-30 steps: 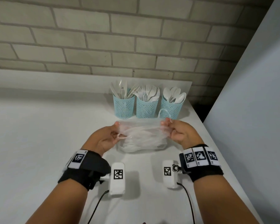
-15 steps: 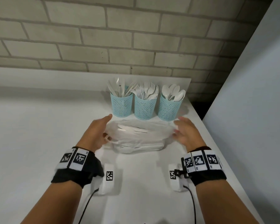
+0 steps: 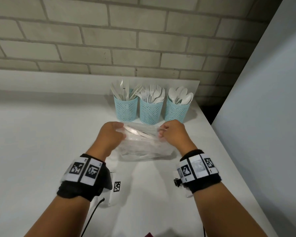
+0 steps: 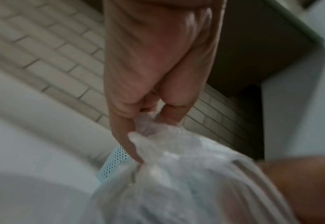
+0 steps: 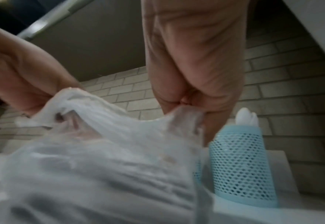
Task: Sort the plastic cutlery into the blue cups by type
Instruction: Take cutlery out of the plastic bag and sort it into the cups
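A clear plastic bag [image 3: 143, 146] with white cutlery inside lies on the white table, just in front of three blue mesh cups. The left cup [image 3: 126, 108] holds knives, the middle cup [image 3: 150, 112] forks, the right cup [image 3: 176, 111] spoons. My left hand [image 3: 115, 132] pinches the bag's left top edge; the wrist view shows the bag film [image 4: 158, 136] bunched between thumb and fingers. My right hand [image 3: 164, 132] pinches the right top edge, with the film [image 5: 182, 118] gathered in its fingertips beside the spoon cup [image 5: 240, 165].
The white table [image 3: 41, 142] ends at a brick wall [image 3: 109, 40] behind the cups. A grey panel [image 3: 272, 117] rises along the table's right edge, with a dark gap at the back right corner. A small white tagged device [image 3: 115, 189] lies under the left wrist.
Half a second ago both hands lay open beside the bag; now both pinch its top edge again. The view has moved closer and tilted down.
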A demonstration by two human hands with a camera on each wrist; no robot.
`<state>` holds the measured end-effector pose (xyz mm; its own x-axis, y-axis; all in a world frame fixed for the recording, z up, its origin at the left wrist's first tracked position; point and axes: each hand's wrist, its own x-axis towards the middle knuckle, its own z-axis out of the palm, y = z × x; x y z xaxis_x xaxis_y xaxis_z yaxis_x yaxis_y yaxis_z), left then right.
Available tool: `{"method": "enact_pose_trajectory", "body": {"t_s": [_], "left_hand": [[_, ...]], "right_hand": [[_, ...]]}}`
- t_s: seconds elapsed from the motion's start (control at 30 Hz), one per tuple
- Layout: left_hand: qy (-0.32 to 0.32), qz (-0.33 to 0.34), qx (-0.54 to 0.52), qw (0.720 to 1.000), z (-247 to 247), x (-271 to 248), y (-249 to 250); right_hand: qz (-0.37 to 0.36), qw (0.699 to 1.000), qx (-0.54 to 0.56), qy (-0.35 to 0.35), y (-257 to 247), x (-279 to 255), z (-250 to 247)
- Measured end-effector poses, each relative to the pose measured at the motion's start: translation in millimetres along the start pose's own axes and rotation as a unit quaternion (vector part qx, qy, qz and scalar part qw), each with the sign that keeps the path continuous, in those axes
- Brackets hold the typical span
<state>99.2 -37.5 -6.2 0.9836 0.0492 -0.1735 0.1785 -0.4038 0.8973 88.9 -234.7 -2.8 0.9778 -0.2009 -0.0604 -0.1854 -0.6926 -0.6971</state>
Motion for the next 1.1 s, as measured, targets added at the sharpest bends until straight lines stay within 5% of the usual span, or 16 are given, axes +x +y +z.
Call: {"method": "enact_pose_trajectory", "body": {"t_s": [0.07,0.13,0.27,0.4,0.47,0.53,0.6,0.67,0.7,0.77,0.83,1.0,1.1], "left_hand": [[-0.026,-0.055,-0.128,0.990,-4.6,-0.9,2.0],[-0.051,-0.113,-0.238,0.963,-6.6,0.1,0.3],[-0.085,-0.204,-0.486,0.845,-8.2,-0.1,-3.5],[-0.060,-0.249,-0.640,0.724,-2.6,1.8,-7.5],[-0.049,-0.261,-0.644,0.717,1.1,5.5,-10.5],[-0.054,-0.263,-0.600,0.753,4.4,4.6,-11.0],[-0.065,-0.242,-0.489,0.835,3.4,1.8,-8.9],[-0.080,-0.177,-0.304,0.933,1.5,0.1,-8.2],[-0.075,-0.145,-0.192,0.968,0.3,-1.3,-9.6],[-0.063,-0.087,-0.001,0.994,-2.4,-4.4,-10.6],[-0.077,-0.054,0.102,0.990,-2.1,-9.2,-7.3],[-0.142,-0.038,0.045,0.988,6.9,-11.8,-6.6],[-0.114,-0.024,-0.054,0.992,2.2,-9.4,-9.0]], "right_hand": [[0.050,0.989,0.136,-0.006,1.3,0.7,-6.6],[0.120,0.949,0.292,-0.025,4.0,2.4,-9.2],[0.234,0.813,0.529,-0.069,21.3,12.1,-5.1],[0.319,0.727,0.607,-0.026,26.0,10.9,-1.3],[0.335,0.698,0.633,0.006,25.3,12.7,0.3],[0.310,0.730,0.609,0.018,26.3,16.2,2.0],[0.265,0.833,0.483,0.042,30.0,18.6,-1.0],[0.194,0.948,0.244,0.066,29.2,16.9,-12.3],[0.153,0.978,0.122,0.072,27.5,13.0,-18.5],[0.102,0.992,-0.026,0.064,24.2,7.6,-26.0],[0.102,0.992,-0.072,0.012,15.0,-0.9,-26.8],[0.120,0.990,-0.035,-0.061,9.2,-4.4,-8.2],[0.158,0.968,0.194,-0.002,11.8,0.3,-11.5]]}}
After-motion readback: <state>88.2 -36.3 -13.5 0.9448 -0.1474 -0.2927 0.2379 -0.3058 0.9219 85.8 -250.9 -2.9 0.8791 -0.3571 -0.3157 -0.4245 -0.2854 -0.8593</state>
